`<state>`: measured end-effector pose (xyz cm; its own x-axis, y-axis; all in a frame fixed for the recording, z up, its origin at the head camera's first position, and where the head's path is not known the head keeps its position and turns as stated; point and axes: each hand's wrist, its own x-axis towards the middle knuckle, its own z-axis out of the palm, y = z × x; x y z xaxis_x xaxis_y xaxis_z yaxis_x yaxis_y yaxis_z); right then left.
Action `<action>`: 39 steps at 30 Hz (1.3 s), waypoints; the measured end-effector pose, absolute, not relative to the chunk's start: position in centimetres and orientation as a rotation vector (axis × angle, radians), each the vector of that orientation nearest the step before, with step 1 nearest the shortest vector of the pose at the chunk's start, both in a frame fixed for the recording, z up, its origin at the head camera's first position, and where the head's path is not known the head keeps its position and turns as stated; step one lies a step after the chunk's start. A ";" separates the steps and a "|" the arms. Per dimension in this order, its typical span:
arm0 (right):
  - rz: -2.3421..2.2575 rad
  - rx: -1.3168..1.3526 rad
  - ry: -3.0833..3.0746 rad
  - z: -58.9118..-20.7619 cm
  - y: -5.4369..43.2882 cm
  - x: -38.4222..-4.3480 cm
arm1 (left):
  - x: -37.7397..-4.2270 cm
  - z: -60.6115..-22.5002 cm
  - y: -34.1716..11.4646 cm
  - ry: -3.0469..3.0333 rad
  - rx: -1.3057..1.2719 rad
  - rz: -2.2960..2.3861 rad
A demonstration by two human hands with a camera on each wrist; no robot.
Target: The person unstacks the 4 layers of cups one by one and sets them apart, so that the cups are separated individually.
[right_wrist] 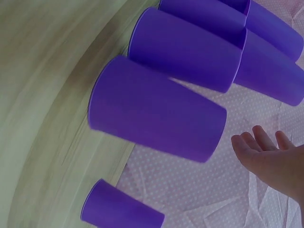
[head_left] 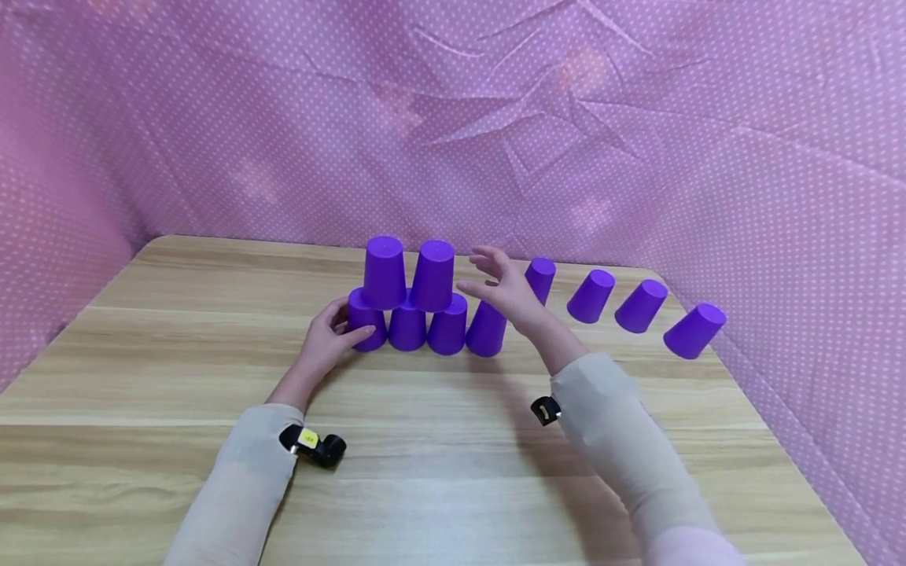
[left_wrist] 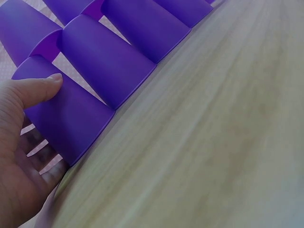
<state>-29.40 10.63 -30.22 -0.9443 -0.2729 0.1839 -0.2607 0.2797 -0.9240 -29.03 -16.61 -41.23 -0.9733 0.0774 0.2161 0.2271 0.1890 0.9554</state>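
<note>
Upside-down purple cups form two levels. In the head view, my left hand (head_left: 322,346) holds the leftmost bottom cup (head_left: 366,314), thumb across its front and the other fingers around its outer side, as the left wrist view also shows. Two upper cups, one on the left (head_left: 384,275) and one on the right (head_left: 432,279), straddle the tops of the bottom ones. Just right of the upper pair, my right hand (head_left: 508,292) is raised with its fingers spread and nothing in them. Below it stands the bottom row's right-end cup (head_left: 487,332), its top partly hidden by the hand.
Right of the stack, several more inverted cups stand apart in a line, from one behind the right hand (head_left: 542,277) to the farthest right (head_left: 695,332). Pink dotted cloth (head_left: 453,157) hangs behind and beside the wooden table (head_left: 425,472).
</note>
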 end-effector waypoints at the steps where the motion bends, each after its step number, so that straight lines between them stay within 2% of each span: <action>1: -1.799 -0.528 2.502 -30.2 10.4 -29.5 | -29.0 -41.2 -16.6 -2.328 -0.301 -1.906; 17: -1.887 -0.440 2.444 -30.3 7.1 -30.2 | -29.0 -41.4 -16.5 -2.317 -0.308 -1.902; 39: -1.966 -0.433 2.424 -30.3 6.6 -30.2 | -28.5 -41.2 -16.2 -2.315 -0.292 -1.906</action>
